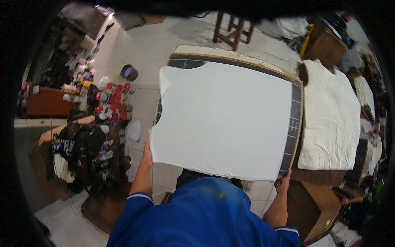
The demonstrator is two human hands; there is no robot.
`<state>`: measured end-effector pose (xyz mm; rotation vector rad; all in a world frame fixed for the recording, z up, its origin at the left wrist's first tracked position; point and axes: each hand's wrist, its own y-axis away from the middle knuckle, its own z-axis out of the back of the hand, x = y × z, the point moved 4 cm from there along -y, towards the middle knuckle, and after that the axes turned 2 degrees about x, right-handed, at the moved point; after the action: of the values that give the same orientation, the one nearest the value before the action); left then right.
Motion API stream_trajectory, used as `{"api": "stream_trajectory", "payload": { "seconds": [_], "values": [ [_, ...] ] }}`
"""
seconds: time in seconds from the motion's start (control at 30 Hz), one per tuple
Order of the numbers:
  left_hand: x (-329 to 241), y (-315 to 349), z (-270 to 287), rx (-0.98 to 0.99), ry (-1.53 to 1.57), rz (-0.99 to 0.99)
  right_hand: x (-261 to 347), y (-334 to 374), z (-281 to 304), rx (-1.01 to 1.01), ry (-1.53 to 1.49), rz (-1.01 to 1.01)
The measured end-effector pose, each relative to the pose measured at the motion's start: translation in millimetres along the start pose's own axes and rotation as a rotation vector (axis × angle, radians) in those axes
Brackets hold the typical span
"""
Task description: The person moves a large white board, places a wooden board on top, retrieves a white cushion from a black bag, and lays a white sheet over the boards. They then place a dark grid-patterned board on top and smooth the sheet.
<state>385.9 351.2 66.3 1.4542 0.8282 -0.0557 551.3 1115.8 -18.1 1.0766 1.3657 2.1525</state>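
Note:
A white cut fabric panel, with curved notches on its left and upper-left edges, is spread over a dark board with pale lines. The cloth's near edge reaches almost to my waist. At its near left corner, my left hand is closed on the fabric edge, the fingertips hidden beneath. My right hand is curled at the near right corner, where cloth and board meet. Its thumb lies along the board's edge, and what its fingers grip is not clear.
Right of the board lies a stack of cream fabric pieces. Red-lidded containers and a dark bucket stand on the tiled floor at left. A cluttered rack is nearer. A wooden stool stands beyond; a brown box is near right.

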Motion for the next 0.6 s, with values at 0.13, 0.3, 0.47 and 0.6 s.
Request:
{"api": "stream_trajectory", "payload": {
  "seconds": [0.13, 0.3, 0.47, 0.6],
  "values": [
    [0.8, -13.3, 30.0, -0.217, 0.14, -0.104, -8.6, -15.3, 23.3, 0.082, 0.096, -0.077],
    [-86.3, -2.3, 0.0, -0.869, -0.867, -0.845, -25.3, 3.7, 52.8, 0.021, 0.273, -0.074],
    [-118.0, -7.6, -178.6, -0.16, -1.426, -1.304, -59.6, 43.9, 49.4, 0.022, 0.362, -0.11],
    [-135.7, -21.8, -224.1, 0.119, -1.706, -1.213, -80.5, 76.2, 28.3, 0.064, 0.536, -0.138]
  ]
}}
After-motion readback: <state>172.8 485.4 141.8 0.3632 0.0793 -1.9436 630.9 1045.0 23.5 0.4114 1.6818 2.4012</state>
